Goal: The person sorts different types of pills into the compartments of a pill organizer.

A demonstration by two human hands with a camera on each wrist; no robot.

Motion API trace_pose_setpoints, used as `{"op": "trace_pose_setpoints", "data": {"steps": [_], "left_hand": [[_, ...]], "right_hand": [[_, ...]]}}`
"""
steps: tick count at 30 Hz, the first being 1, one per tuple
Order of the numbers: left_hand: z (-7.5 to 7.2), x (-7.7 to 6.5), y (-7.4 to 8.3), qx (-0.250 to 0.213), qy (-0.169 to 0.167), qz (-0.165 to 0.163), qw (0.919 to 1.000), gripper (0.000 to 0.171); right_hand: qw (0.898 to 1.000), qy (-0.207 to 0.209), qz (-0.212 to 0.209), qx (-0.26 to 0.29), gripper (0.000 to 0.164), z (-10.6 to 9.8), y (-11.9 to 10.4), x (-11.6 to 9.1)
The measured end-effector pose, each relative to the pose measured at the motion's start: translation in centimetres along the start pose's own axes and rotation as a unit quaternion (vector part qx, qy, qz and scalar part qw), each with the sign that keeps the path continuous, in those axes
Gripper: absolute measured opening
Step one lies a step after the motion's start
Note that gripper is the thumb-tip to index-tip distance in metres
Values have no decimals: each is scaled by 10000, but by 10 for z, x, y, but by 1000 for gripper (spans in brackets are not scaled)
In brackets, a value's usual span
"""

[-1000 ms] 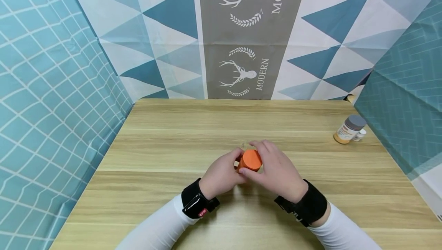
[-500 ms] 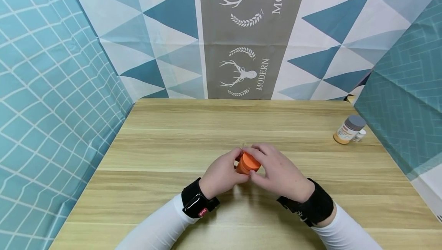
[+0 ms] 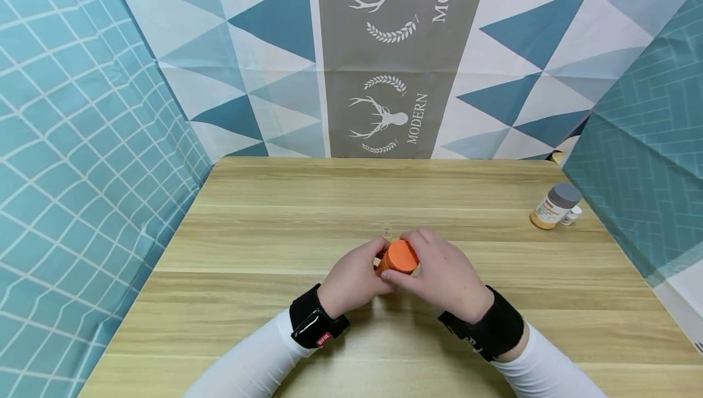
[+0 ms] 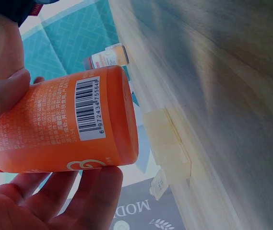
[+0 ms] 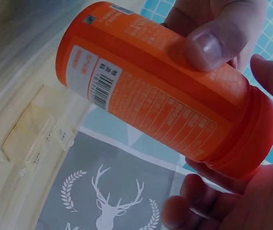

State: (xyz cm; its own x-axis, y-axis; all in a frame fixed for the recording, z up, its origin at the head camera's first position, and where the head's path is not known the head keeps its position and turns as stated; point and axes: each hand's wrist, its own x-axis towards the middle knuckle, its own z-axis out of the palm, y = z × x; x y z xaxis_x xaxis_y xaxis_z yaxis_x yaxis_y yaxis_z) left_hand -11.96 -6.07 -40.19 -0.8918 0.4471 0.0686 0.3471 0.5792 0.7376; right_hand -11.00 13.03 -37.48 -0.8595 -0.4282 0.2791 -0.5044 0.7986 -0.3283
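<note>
An orange supplement bottle (image 5: 150, 96) with barcodes and printed text is held up between both hands. My left hand (image 3: 354, 273) grips its body, thumb on one side and fingers on the other, as the left wrist view shows of the bottle (image 4: 45, 120). Around the orange screw cap (image 3: 402, 256), my right hand (image 3: 447, 273) has its thumb and fingers curled. The bottle is tilted, cap toward the right hand. Beyond it on the table lies a translucent yellowish pill organizer (image 5: 35, 129) with a lid flap (image 4: 159, 184) swung open; the hands mostly hide it in the head view.
Toward the back right of the wooden table (image 3: 263, 233) stand a grey-capped bottle (image 3: 556, 206) and, close beside it, a small white-capped one (image 3: 572, 215). Patterned cloth (image 3: 379, 50) rises behind the table, with teal cloth (image 3: 648, 129) along the right side.
My right hand has shifted round the cap and swung back, its thumb moving right and then left again. The left hand keeps its place on the bottle.
</note>
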Motion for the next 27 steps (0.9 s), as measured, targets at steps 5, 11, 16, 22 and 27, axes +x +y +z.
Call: {"op": "trace_pose_setpoints", "data": {"steps": [5,11,16,22,27], "left_hand": [[1,0,0,42,0,18,10000,38],[2,0,-1,28,-5,60,10000,41],[4,0,-3,-75,-3,68,9999,52],[3,0,-3,7,-33,4,10000,49],[3,0,-2,-4,-42,9,10000,37]], "right_hand": [[9998,-120,-133,105,48,-3,1,0],[9956,-282,-865,227,52,-8,8,0],[9880,-229,-1519,174,57,-10,14,1],[9940,-261,-1048,181,65,-9,13,1],[9996,-69,-261,66,72,-2,8,1]]}}
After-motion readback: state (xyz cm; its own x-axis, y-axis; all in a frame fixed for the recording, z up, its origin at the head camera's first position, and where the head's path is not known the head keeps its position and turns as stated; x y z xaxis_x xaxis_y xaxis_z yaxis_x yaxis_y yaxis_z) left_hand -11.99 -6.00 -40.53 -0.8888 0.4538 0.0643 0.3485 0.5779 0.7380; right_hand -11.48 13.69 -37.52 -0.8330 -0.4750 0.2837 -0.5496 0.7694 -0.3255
